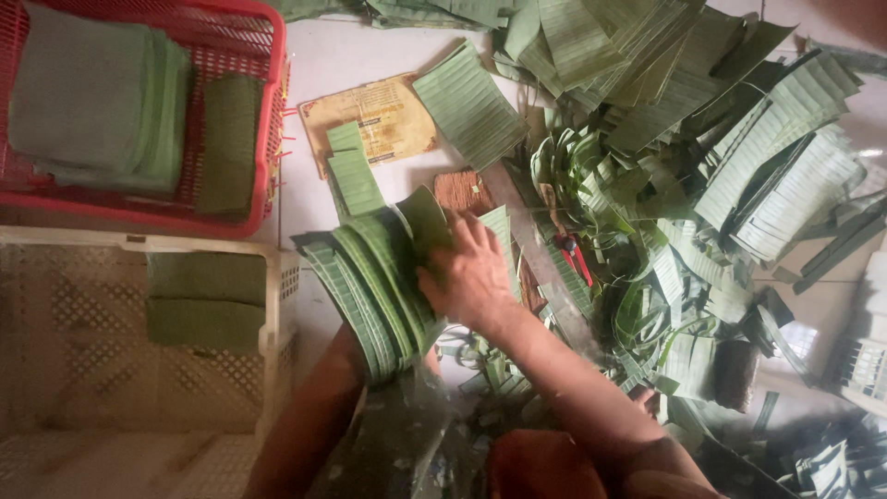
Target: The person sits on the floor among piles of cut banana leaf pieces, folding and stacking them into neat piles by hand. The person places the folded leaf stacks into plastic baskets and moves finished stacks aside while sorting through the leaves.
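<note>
A thick, curved stack of cut green leaf pieces (pixel 370 286) is held up in the middle of the view. My right hand (pixel 467 275) lies on its right face with the fingers spread, pressing against the leaves. My left forearm comes up from the bottom edge, and my left hand (pixel 346 360) is mostly hidden under the stack, holding it from below. Two more cut leaf pieces (pixel 351 176) lie on the white floor just beyond the stack.
A red basket (pixel 273 111) with folded leaf stacks sits top left. A cream crate (pixel 277 286) with one leaf stack stands below it. A tan cardboard sheet (pixel 388 115), red-handled scissors (pixel 575 257) and a big heap of leaf strips (pixel 702 166) lie to the right.
</note>
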